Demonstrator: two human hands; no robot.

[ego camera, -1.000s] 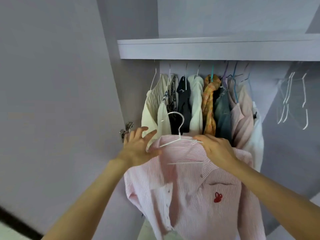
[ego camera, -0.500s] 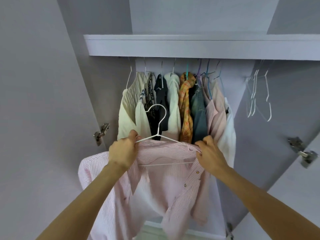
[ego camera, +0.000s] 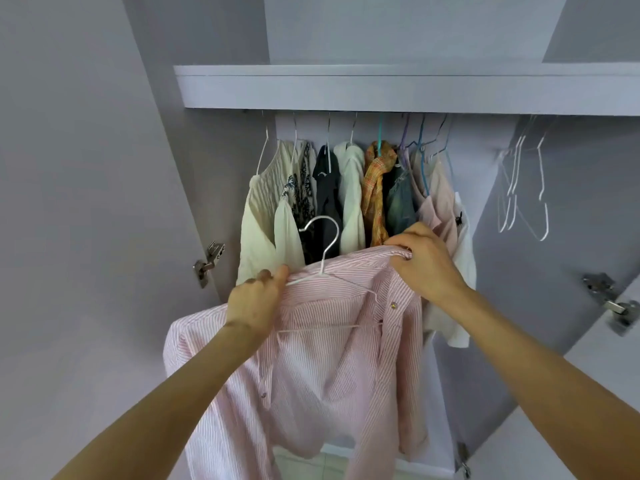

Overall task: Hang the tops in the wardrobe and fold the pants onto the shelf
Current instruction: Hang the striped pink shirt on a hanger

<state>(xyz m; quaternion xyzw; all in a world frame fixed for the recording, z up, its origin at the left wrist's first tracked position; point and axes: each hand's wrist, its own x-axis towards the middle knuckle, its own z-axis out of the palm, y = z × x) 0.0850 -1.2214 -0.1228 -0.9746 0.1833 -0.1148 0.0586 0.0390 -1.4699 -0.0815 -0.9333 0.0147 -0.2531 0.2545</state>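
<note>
Since the earlier frames the pink striped shirt [ego camera: 322, 344] is lifted higher and its right shoulder is now pulled up over the end of the white wire hanger [ego camera: 327, 271]; the right hand [ego camera: 424, 261] is raised from the shirt's side to its top edge. The shirt is held in front of the open wardrobe, below the row of hung tops [ego camera: 349, 192], not yet on the rail. The left hand [ego camera: 254, 301] is clamped on the shirt's left shoulder together with the hanger's left arm, thumb and fingers curled round fabric and wire. The right hand's fingers are curled and pinched on the collar-side fabric at the hanger's right end. The hanger's hook is seen free, standing upright in front of the dark hung garment [ego camera: 325, 199]. The shirt's front is open, one sleeve is draped left, the rest hangs down between the forearms. Cream, patterned, dark, white, orange plaid, denim and pale pink tops are hung close together under the shelf [ego camera: 381, 88]. Empty white hangers [ego camera: 526, 192] are hung well apart to the right. Metal hinges are seen on the left door [ego camera: 209, 259] and on the right door [ego camera: 609, 301].
</note>
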